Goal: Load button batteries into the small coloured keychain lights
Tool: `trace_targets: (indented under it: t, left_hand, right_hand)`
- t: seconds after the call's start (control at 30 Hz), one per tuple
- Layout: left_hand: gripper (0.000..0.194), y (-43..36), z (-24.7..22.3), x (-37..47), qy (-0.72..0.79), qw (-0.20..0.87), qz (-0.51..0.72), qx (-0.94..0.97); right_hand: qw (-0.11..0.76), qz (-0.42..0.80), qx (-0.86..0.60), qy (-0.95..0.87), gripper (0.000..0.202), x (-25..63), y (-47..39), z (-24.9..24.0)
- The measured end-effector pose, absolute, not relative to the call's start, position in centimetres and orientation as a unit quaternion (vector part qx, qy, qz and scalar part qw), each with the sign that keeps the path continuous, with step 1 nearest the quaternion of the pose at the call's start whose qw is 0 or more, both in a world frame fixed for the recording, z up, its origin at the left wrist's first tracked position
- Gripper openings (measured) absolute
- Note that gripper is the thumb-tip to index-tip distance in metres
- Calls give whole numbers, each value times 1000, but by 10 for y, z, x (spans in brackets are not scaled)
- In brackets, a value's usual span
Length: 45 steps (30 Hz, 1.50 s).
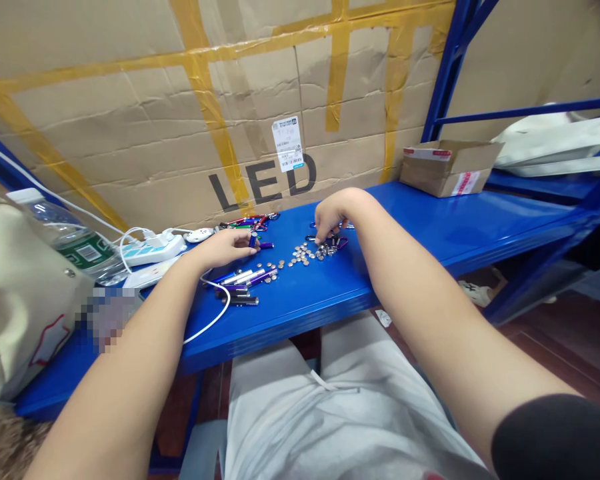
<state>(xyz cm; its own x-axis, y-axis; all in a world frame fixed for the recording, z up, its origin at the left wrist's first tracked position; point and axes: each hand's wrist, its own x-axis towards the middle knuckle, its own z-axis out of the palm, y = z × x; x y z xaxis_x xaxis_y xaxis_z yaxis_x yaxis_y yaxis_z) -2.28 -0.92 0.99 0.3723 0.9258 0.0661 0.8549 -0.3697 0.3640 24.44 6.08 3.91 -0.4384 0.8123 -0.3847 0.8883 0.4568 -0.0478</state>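
My left hand (231, 245) is closed around a small dark blue tube (253, 240), above the blue shelf. A purple-blue tube (266, 246) lies just right of its fingertips. My right hand (331, 215) reaches down with bent fingers to small metal parts (325, 249); what its fingertips pinch, if anything, is too small to name. Several round silver button-like pieces (301, 254) lie between the hands. Silver, purple and black tubes (245, 280) lie in front of my left hand. Behind it are red, blue and green pieces with clips (250, 222).
A large taped carton (150, 127) stands behind the blue shelf (300, 297). At left are a power strip (155, 250), a white cable (227, 301), a water bottle (80, 247) and a cream bag (20, 293). A small open cardboard box (447, 170) sits at back right.
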Motion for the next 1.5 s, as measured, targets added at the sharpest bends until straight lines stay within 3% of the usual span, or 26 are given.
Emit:
trace_targets:
  t: [0.13, 0.33, 0.47, 0.63, 0.87, 1.07, 1.23, 1.37, 1.5]
  left_hand:
    - [38, -8, 9, -24, 539, 148, 137, 818]
    - [35, -8, 8, -24, 527, 141, 146, 826]
    - [34, -12, 9, -21, 520, 167, 149, 824]
    - [31, -12, 9, -19, 512, 203, 148, 821]
    - [45, -8, 5, -17, 516, 212, 182, 810]
    - [45, -8, 5, -15, 514, 213, 222, 801]
    - [40, -9, 3, -11, 514, 53, 211, 830]
    - [42, -10, 1, -7, 481, -153, 189, 842]
    - [43, -12, 1, -7, 478, -261, 154, 824]
  right_hand:
    - [119, -101, 502, 851, 33, 239, 59, 36]
    - [-112, -168, 364, 909, 22, 224, 61, 27]
    - [-187, -209, 313, 907, 19, 212, 56, 23]
    - [-218, -213, 308, 901, 20, 204, 51, 21]
    - [-224, -225, 304, 898, 17, 202, 53, 19]
    - [-231, -240, 297, 895, 14, 201, 58, 16]
    - [-229, -269, 310, 883, 15, 199, 56, 17]
    - [-251, -457, 304, 797, 19, 197, 56, 18]
    - [-230, -584, 311, 713, 22, 195, 52, 19]
